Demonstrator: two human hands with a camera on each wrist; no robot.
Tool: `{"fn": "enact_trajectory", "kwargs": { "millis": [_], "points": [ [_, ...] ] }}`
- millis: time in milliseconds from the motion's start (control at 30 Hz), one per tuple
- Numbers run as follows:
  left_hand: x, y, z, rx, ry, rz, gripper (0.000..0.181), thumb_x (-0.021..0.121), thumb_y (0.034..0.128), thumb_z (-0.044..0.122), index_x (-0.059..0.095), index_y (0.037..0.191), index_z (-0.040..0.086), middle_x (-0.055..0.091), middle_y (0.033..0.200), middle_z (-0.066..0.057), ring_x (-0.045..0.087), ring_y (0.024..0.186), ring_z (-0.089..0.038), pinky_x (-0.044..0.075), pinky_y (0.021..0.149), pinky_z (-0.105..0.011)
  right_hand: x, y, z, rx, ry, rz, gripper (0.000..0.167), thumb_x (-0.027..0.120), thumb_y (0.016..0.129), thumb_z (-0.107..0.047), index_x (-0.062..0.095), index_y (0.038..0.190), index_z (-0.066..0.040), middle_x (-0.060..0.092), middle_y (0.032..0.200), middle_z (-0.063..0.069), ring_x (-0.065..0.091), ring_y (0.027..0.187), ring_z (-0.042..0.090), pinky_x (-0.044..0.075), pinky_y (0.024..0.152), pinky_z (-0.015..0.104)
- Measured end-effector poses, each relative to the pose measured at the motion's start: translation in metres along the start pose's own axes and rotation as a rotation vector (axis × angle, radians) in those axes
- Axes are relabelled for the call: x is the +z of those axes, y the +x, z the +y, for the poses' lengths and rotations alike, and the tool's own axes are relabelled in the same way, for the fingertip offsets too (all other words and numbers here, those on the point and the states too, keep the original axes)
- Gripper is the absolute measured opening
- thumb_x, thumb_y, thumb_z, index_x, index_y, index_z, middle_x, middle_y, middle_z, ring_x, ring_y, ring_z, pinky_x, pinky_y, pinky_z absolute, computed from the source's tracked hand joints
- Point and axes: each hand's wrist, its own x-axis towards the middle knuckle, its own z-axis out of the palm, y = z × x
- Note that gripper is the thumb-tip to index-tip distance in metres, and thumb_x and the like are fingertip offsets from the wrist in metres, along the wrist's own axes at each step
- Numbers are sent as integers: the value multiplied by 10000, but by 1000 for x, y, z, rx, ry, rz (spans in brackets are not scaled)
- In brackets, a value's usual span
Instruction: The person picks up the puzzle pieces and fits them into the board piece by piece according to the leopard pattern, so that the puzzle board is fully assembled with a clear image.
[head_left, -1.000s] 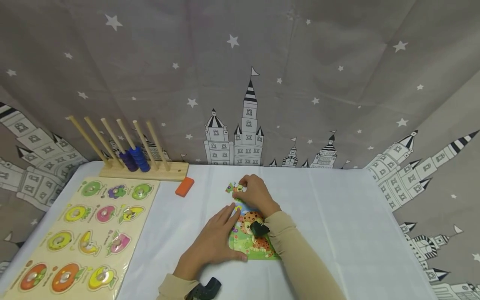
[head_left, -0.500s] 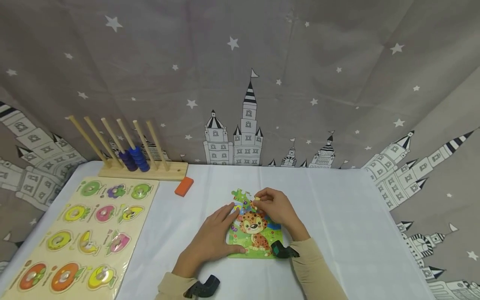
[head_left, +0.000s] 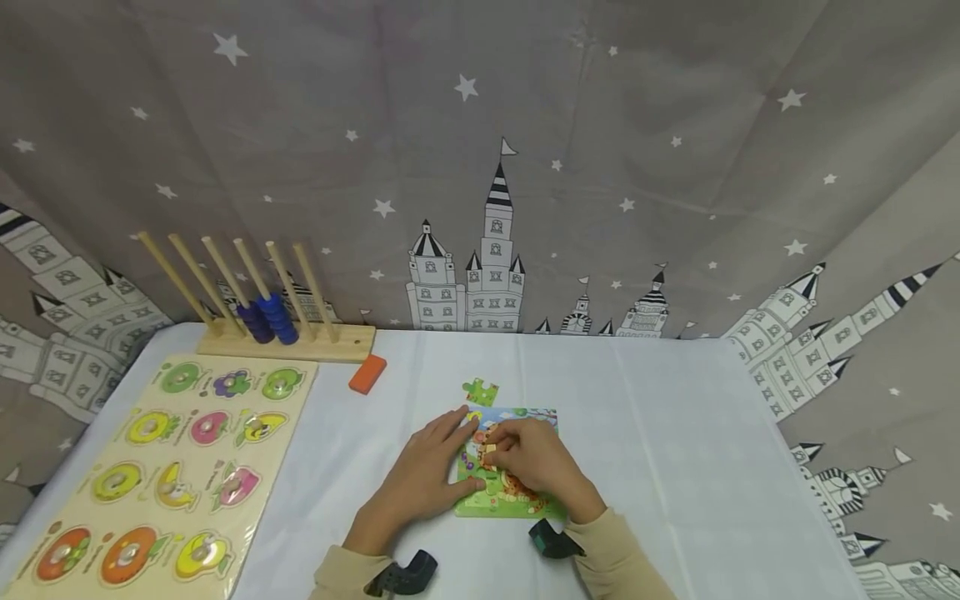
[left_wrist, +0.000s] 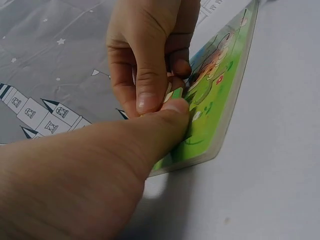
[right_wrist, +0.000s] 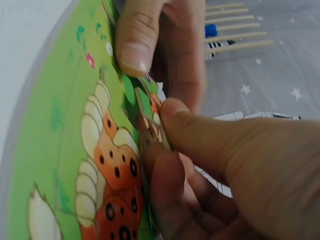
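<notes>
A jigsaw puzzle board (head_left: 491,507) with a spotted cartoon leopard on green lies flat before me on the white cloth. My left hand (head_left: 420,479) rests along its left side, fingers extended, thumb on the board's surface. Over the middle left of the picture, my right hand (head_left: 542,462) pinches a small puzzle piece (right_wrist: 155,106) between thumb and fingers. In the right wrist view that piece shows orange and green and stands tilted against the board. A loose green puzzle piece (head_left: 480,392) lies just behind the board. My right hand hides part of the leopard.
At the left lies a wooden fruit peg board (head_left: 225,517). Behind it stands a wooden rack (head_left: 352,343) of upright pegs, with blue and purple rings (head_left: 279,319) on two. An orange block (head_left: 367,374) lies near the rack's right end. A grey curtain (head_left: 480,167) hangs behind the table.
My right hand has come from behind the board toward me, bringing a puzzle piece over the picture. The green piece stayed behind on the cloth. My left hand has barely moved.
</notes>
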Motion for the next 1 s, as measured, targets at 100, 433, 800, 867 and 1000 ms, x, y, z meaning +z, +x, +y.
{"fn": "enact_trajectory", "kwargs": {
  "millis": [100, 433, 800, 867, 1000],
  "points": [
    [1, 1, 0, -4, -16, 15, 690, 764, 880, 447, 527, 1478, 198, 360, 1658, -51, 357, 1517, -304, 360, 1193, -578, 2, -1, -3, -11, -35, 27, 121, 795, 881, -184, 764, 957, -95, 708, 780, -57, 577, 643, 19, 501, 614, 200],
    [4, 1, 0, -15, -19, 36, 399, 762, 891, 378, 624, 1230, 220, 382, 1646, -58, 371, 1511, -303, 367, 1193, -572, 7, -4, -8, -33, -130, 114, 129, 813, 873, -184, 745, 901, -78, 703, 751, -40, 575, 654, 12, 492, 596, 176],
    [5, 1, 1, -16, -18, 53, 352, 745, 897, 371, 626, 1195, 226, 399, 1637, -61, 383, 1505, -308, 370, 1190, -577, 2, -5, -13, -3, -151, 43, 213, 827, 862, -205, 737, 990, -60, 663, 808, -43, 540, 709, 39, 478, 632, 192],
    [5, 1, 1, -16, -17, 56, 346, 748, 896, 366, 626, 1187, 224, 404, 1634, -61, 387, 1502, -308, 372, 1188, -576, -1, -5, -13, -7, -135, -3, 268, 852, 833, -199, 731, 1022, -53, 644, 828, -33, 529, 737, 60, 470, 653, 203],
    [5, 1, 1, -16, -14, 61, 351, 749, 895, 359, 624, 1189, 214, 410, 1630, -63, 394, 1498, -309, 379, 1185, -572, -6, -5, -13, -28, -129, -64, 359, 880, 798, -182, 728, 1084, -27, 605, 828, -20, 502, 745, 84, 448, 652, 211]
  ]
}}
